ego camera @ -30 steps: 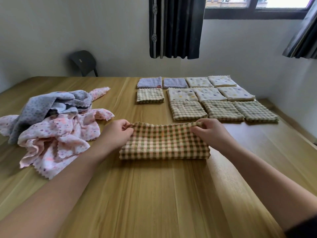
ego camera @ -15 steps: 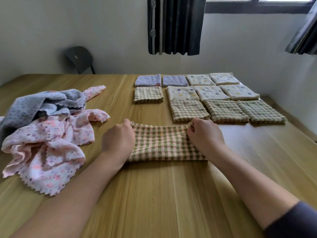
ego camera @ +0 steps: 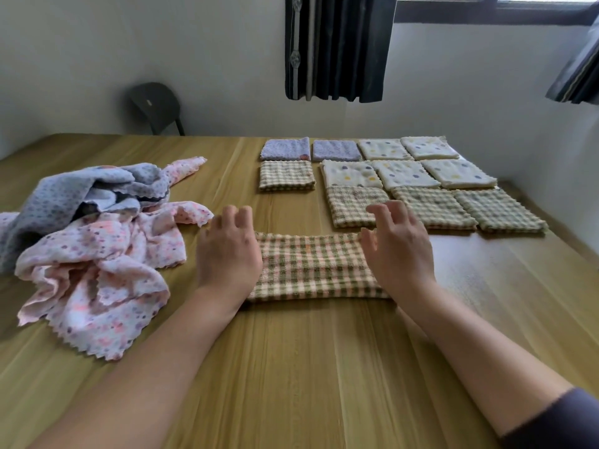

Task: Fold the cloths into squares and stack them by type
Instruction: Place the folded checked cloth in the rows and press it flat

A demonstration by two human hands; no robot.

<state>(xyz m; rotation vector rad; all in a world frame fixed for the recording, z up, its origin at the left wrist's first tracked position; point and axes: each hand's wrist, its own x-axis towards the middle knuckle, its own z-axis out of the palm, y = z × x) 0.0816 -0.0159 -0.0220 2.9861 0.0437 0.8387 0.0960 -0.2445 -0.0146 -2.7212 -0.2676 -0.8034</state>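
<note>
A green-and-pink checked cloth (ego camera: 311, 267) lies folded into a long strip on the wooden table (ego camera: 308, 367) in front of me. My left hand (ego camera: 227, 251) rests flat on its left end with fingers spread. My right hand (ego camera: 398, 247) rests on its right end, fingers lifted and apart. Neither hand grips the cloth. Behind it lie folded squares: several checked cloths (ego camera: 434, 207), several cream dotted cloths (ego camera: 405, 173) and two lilac cloths (ego camera: 335, 150). One more checked square (ego camera: 287, 175) sits apart to the left.
A loose pile of unfolded cloths lies at the left: a pink dotted cloth (ego camera: 94, 264) with a grey-blue dotted cloth (ego camera: 64, 196) on top. A dark chair (ego camera: 155, 106) stands behind the table by the wall. A dark curtain (ego camera: 337, 47) hangs above.
Both hands pinched the far corners of the checked cloth a second ago. They have let go and now lie open on its two ends.
</note>
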